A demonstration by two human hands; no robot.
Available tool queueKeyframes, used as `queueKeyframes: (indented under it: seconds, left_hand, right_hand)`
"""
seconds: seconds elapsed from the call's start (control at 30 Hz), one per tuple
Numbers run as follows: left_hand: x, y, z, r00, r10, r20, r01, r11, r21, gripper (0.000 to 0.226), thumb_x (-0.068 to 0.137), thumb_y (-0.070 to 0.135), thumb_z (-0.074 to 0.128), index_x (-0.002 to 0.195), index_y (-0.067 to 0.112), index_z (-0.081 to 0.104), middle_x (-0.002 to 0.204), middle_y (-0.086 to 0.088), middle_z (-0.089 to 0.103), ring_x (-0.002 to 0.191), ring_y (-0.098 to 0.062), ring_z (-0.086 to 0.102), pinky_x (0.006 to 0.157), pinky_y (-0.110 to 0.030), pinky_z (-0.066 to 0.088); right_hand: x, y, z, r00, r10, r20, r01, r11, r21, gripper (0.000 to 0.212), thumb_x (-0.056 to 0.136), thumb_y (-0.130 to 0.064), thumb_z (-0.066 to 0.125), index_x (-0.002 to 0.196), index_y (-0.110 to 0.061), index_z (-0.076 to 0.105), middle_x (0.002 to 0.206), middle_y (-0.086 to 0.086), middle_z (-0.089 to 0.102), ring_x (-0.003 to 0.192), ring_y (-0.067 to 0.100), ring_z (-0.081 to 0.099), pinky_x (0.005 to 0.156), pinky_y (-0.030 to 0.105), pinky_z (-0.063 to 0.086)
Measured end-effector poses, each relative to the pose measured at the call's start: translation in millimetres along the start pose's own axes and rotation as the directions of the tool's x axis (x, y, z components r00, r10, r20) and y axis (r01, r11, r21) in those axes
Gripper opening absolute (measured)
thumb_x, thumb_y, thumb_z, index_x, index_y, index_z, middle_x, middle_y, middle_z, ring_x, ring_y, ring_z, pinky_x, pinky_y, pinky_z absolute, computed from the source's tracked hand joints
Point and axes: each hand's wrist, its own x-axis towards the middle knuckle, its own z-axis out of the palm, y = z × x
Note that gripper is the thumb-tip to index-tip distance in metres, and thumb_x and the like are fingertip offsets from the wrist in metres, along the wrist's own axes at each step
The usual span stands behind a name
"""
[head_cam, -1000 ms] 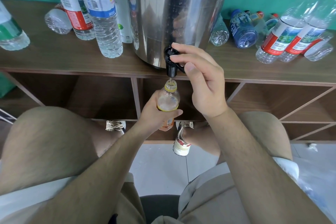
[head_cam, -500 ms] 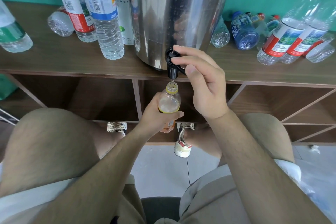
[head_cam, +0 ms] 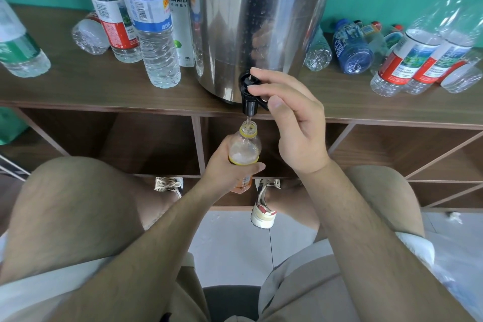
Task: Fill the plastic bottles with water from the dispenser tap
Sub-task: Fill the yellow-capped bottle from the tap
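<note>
A steel water dispenser [head_cam: 251, 15] stands on the wooden shelf top [head_cam: 78, 86], its black tap [head_cam: 250, 98] hanging over the front edge. My right hand [head_cam: 292, 117] pinches the tap lever between thumb and fingers. A thin stream of water falls from the spout into a small uncapped bottle with an orange label [head_cam: 244, 150]. My left hand [head_cam: 227, 167] grips that bottle upright around its middle, its mouth just under the spout. The water level shows near the bottle's shoulder.
Several tall bottles [head_cam: 149, 23] stand left of the dispenser, with one green-labelled bottle [head_cam: 18, 47] at the far left. Other bottles [head_cam: 407, 57] lie and lean at the right, among them a blue one [head_cam: 351, 47]. Open shelf compartments [head_cam: 392, 154] are below. My knees and shoes are near the floor.
Both hands keep their hold. The water level in the small bottle has risen a little, and the view has shifted slightly.
</note>
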Motion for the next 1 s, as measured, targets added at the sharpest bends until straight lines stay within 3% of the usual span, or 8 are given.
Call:
queueKeyframes:
  seconds: [0.17,0.47,0.83,1.0]
  left_hand:
    - [0,1,0,1.0,0.0,-0.003,0.0,1.0,-0.009,0.077,0.066,0.035,0.096,0.13,0.041,0.053,0.116,0.016,0.067,0.111,-0.009,0.065,0.096,-0.037,0.056]
    - [0,0,0,1.0,0.004,-0.003,-0.004,1.0,-0.024,0.076,0.069,0.027,0.097,0.131,0.034,0.054,0.119,0.009,0.069,0.114,-0.015,0.066,0.102,-0.048,0.056]
    - [3,-4,0,1.0,0.009,-0.003,-0.009,1.0,-0.014,0.073,0.068,0.029,0.097,0.127,0.038,0.055,0.115,0.014,0.068,0.109,-0.009,0.066,0.095,-0.036,0.057]
    - [4,-6,-1,1.0,0.002,0.002,-0.002,1.0,0.005,0.072,0.067,0.037,0.097,0.123,0.047,0.053,0.108,0.025,0.065,0.105,0.0,0.064,0.082,-0.022,0.052]
  right_hand:
    - [1,0,0,1.0,-0.003,-0.001,0.003,1.0,0.003,0.032,0.105,-0.007,0.046,0.115,0.003,0.075,0.134,0.021,0.067,0.129,0.027,0.064,0.105,0.036,0.05]
    - [1,-2,0,1.0,0.008,0.001,-0.008,1.0,-0.008,0.032,0.105,-0.008,0.046,0.114,0.004,0.075,0.134,0.021,0.067,0.128,0.03,0.064,0.106,0.04,0.051]
    - [1,-3,0,1.0,0.016,0.013,-0.016,1.0,-0.012,0.032,0.105,-0.008,0.046,0.115,0.002,0.075,0.134,0.022,0.067,0.129,0.029,0.064,0.107,0.034,0.048]
    - [5,-2,-15,0.977,0.037,0.21,-0.058,0.994,0.097,0.029,0.104,-0.001,0.049,0.126,0.007,0.067,0.146,0.028,0.056,0.139,0.033,0.055,0.115,0.041,0.044]
